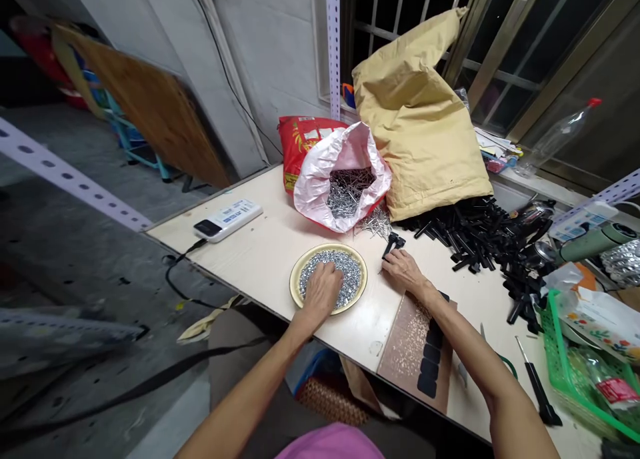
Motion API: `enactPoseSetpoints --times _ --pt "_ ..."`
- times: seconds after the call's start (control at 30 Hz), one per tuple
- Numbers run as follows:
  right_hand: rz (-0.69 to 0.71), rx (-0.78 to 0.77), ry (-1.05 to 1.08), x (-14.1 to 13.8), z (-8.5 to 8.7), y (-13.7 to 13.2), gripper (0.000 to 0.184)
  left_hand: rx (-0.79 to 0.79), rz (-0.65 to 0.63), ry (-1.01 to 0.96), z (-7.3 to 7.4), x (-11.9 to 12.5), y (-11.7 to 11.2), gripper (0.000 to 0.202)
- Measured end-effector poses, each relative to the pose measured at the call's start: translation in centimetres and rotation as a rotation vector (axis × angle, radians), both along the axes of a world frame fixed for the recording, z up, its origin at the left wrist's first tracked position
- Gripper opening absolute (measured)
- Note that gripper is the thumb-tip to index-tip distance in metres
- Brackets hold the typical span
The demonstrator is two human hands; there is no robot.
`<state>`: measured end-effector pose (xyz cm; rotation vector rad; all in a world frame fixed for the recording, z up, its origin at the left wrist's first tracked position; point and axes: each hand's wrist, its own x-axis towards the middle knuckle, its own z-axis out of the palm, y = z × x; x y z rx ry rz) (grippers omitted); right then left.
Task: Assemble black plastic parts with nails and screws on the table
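Note:
My left hand (324,288) reaches into a shallow yellowish plate (295,293) full of small shiny metal pieces (353,272) that look like nuts. Its fingers are curled down into the pile, so whatever they pinch is hidden. On the table to the right of the plate, my right hand (404,270) has its fingers closed at the lower end of a black plastic part (393,244) with a wider head. Behind the hands stands an open red bag (306,129) with a white lining, holding long screws or nails (347,192).
A large tan sack (425,132) leans by the window, with a heap of black plastic parts (470,235) below it. A brown board with black pads (400,339), a screwdriver (537,382) and a green basket (555,352) are on the right. A power bank (230,219) lies left.

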<state>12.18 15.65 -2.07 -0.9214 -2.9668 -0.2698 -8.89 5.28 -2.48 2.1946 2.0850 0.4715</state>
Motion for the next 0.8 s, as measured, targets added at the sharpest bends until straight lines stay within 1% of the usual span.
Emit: enactPoseSetpoints --times 0.13,0.27,0.37,0.43,0.5,0.57,0.67,0.8 --pt "0.031 0.007 0.011 -0.5 -0.4 0.9 0.025 -0.003 -0.020 0.040 0.0 0.0 0.2 0.023" --pt "0.007 0.026 0.061 -1.1 0.1 1.4 0.028 0.008 -0.002 0.039 -0.1 0.1 0.3 0.027" --pt "-0.042 0.053 0.129 -1.3 1.0 0.7 0.031 0.011 0.017 0.043 0.0 -0.1 0.3 0.029" --pt "-0.073 0.045 0.266 -1.6 1.5 -0.5 0.032 -0.016 0.033 0.052 0.2 -0.2 0.3 0.030" --pt "-0.108 -0.006 0.480 -2.0 1.8 -1.9 0.030 -0.060 0.031 0.047 0.6 -0.2 0.3 0.026" --pt "-0.174 -0.090 0.668 -2.5 2.0 -2.9 0.029 -0.108 0.013 0.051 1.1 0.0 0.3 0.023" --pt "-0.274 -0.238 0.785 -3.1 2.2 -3.9 0.028 -0.163 -0.007 0.081 1.6 0.5 0.5 0.024" --pt "-0.297 -0.390 0.853 -3.6 3.1 -5.0 0.024 -0.158 0.013 0.069 1.8 0.9 0.6 0.029"
